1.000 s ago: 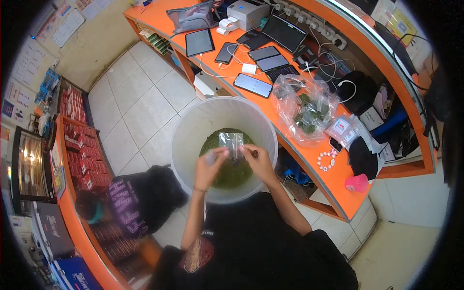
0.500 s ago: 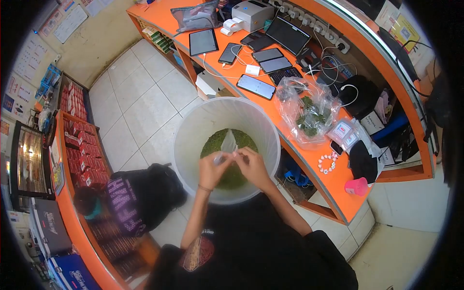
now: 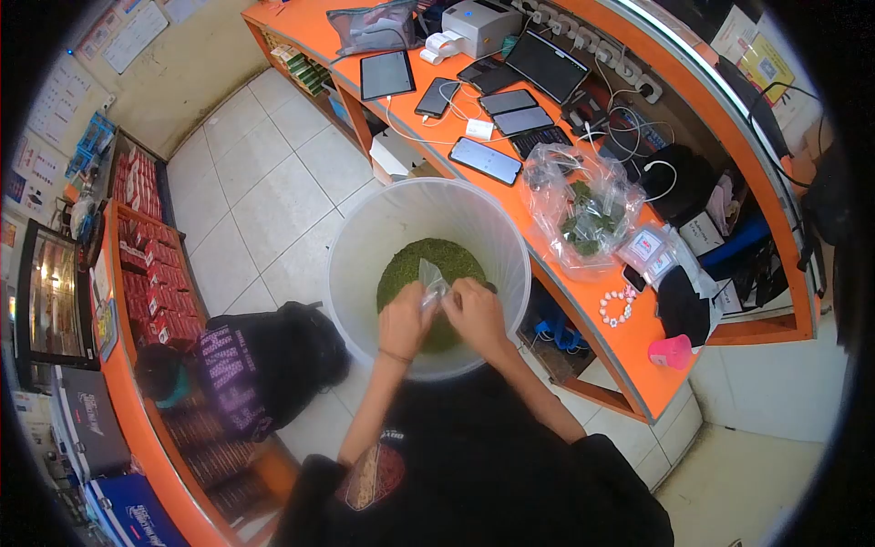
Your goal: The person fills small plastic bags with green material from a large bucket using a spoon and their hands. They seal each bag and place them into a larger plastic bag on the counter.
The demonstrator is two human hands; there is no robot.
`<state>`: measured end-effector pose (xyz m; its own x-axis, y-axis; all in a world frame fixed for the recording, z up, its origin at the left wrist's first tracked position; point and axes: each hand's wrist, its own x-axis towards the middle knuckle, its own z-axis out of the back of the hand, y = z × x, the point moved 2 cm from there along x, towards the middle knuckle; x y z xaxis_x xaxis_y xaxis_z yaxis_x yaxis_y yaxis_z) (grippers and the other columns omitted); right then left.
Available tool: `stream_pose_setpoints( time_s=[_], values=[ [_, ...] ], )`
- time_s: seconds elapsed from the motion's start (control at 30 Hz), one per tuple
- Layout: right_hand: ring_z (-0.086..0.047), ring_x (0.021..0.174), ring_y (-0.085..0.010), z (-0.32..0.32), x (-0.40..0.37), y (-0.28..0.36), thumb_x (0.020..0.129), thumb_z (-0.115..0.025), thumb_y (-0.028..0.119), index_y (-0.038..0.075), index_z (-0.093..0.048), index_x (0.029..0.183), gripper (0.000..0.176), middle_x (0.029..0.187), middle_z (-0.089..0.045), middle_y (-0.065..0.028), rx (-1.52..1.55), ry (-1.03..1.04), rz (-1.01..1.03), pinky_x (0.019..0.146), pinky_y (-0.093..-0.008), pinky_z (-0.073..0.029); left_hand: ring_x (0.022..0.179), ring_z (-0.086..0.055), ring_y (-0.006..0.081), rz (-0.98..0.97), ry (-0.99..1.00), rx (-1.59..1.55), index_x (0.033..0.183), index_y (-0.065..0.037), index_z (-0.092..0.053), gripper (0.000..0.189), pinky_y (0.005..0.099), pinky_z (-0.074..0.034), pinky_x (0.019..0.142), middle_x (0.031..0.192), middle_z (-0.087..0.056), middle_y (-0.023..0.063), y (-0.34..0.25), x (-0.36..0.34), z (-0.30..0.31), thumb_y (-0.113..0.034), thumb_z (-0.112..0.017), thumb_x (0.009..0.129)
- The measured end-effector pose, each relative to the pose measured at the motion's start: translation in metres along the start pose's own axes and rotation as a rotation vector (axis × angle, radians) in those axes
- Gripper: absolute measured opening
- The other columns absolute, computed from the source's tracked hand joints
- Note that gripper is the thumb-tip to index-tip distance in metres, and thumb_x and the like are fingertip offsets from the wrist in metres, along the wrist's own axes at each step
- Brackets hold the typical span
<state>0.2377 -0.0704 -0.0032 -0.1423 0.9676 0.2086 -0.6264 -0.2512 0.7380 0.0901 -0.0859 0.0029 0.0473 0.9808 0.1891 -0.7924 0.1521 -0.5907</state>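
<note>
Plastic bag point(image 3: 431, 276), small and clear, is pinched between the left hand point(image 3: 404, 322) and right hand point(image 3: 477, 319) over a round, translucent white tub point(image 3: 350, 251). Loose green flakes point(image 3: 404, 263) remain unbagged inside the tub; whether the bag is open or filled cannot be told.

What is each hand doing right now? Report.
Left hand: closed on the clear bag.
Right hand: fingers closed at the bag's other side; grip partly hidden.

Our translucent, matt plastic tub point(image 3: 351, 246), our glossy, crinkled clear plastic bag point(image 3: 547, 196), our smooth orange counter point(image 3: 629, 365), our glossy floor tiles point(image 3: 273, 196), our black cloth shirt point(image 3: 510, 465).
</note>
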Motion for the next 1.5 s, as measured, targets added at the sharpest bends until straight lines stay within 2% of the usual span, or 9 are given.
stream_pose_setpoints(
  time_s=[0.2,0.47,0.6,0.9,1.0,1.13,1.2,1.33,1.5],
  values=[
    [-0.057,0.059,-0.0222,0.005,0.011,0.016,0.082,-0.064,0.003,0.003,-0.047,0.099,0.024,0.066,-0.053,-0.0097,0.437,0.102,0.054,0.057,-0.0333,-0.046,0.06,-0.059,0.0322,0.046,-0.138,-0.417,0.083,-0.001,-0.054,0.016,0.0419,-0.046,0.058,0.064,-0.055,0.0151,-0.001,0.001,0.006,-0.013,-0.064,0.086],
    [-0.056,0.059,-0.0133,0.01,0.017,0.003,0.081,-0.062,0.0,0.004,-0.045,0.105,0.03,0.065,-0.054,-0.0054,0.488,0.05,-0.052,0.057,-0.0294,-0.044,0.112,-0.06,0.0298,-0.277,-0.061,-0.352,0.112,-0.002,-0.062,0.043,0.0365,-0.05,0.092,0.129,-0.058,0.016,-0.011,0.011,0.034,-0.011,-0.077,0.073],
    [-0.055,0.06,-0.0099,0.008,0.019,-0.003,0.081,-0.062,-0.001,0.005,-0.045,0.104,0.029,0.068,-0.057,-0.0034,0.616,0.18,-0.138,0.056,-0.0277,-0.044,0.117,-0.06,0.0292,-0.211,-0.03,-0.356,0.124,-0.004,-0.06,0.054,0.0364,-0.05,0.095,0.127,-0.061,0.0143,-0.013,0.008,0.032,-0.013,-0.078,0.073],
    [-0.062,0.063,-0.0125,0.004,0.051,-0.016,0.101,-0.05,0.035,-0.003,-0.06,0.103,0.04,0.077,-0.064,-0.0063,0.935,0.249,-0.273,0.057,-0.0288,-0.048,0.076,-0.063,0.0177,-0.077,-0.281,-0.339,0.129,-0.002,-0.054,0.064,0.0292,-0.052,0.073,0.121,-0.065,0.0127,0.017,0.008,0.04,-0.014,-0.081,0.073],
    [-0.068,0.076,-0.0401,-0.021,0.081,-0.029,0.099,-0.052,0.031,-0.011,-0.063,0.084,0.046,0.082,-0.066,-0.028,0.028,0.455,-0.073,0.067,-0.043,-0.054,0.073,-0.06,0.0136,-0.035,-0.411,-0.269,0.13,-0.001,-0.054,0.063,0.0284,-0.051,0.072,0.128,-0.061,0.0102,0.028,0.005,0.047,-0.012,-0.08,0.074],
    [-0.068,0.076,-0.0432,-0.121,0.073,-0.082,0.09,-0.057,0.022,-0.013,-0.063,0.086,0.035,0.081,-0.064,-0.0333,-0.315,0.768,-0.019,0.071,-0.0501,-0.054,0.085,-0.062,0.0159,-0.018,-0.525,-0.343,0.13,0.0,-0.053,0.063,0.0284,-0.051,0.074,0.132,-0.058,0.0136,0.027,0.004,0.049,-0.009,-0.08,0.075],
    [-0.069,0.07,-0.0408,-0.132,0.049,-0.057,0.09,-0.054,0.015,-0.015,-0.063,0.082,0.032,0.084,-0.066,-0.0322,-0.078,0.838,-0.425,0.069,-0.0471,-0.056,0.101,-0.06,0.0189,0.003,-0.593,-0.434,0.133,0.002,-0.048,0.066,0.0286,-0.05,0.079,0.134,-0.055,0.0172,0.031,0.005,0.05,-0.007,-0.079,0.075],
    [-0.069,0.061,-0.0347,-0.149,0.038,-0.02,0.092,-0.054,0.015,-0.014,-0.06,0.082,0.031,0.085,-0.068,-0.0266,-0.039,0.756,-0.284,0.067,-0.0422,-0.058,0.112,-0.056,0.0204,0.015,-0.647,-0.572,0.137,0.003,-0.044,0.071,0.0287,-0.048,0.083,0.136,-0.053,0.0189,0.034,0.003,0.049,-0.005,-0.079,0.076],
    [-0.072,0.077,-0.0267,-0.117,0.054,-0.028,0.101,-0.051,0.026,-0.009,-0.056,0.092,0.037,0.095,-0.067,-0.0201,0.76,0.852,-0.32,0.067,-0.0332,-0.06,0.084,-0.06,0.0155,0.052,-0.648,-0.526,0.134,0.002,-0.047,0.069,0.0299,-0.049,0.08,0.136,-0.054,0.013,0.04,0.002,0.049,-0.009,-0.08,0.074]
  ],
)
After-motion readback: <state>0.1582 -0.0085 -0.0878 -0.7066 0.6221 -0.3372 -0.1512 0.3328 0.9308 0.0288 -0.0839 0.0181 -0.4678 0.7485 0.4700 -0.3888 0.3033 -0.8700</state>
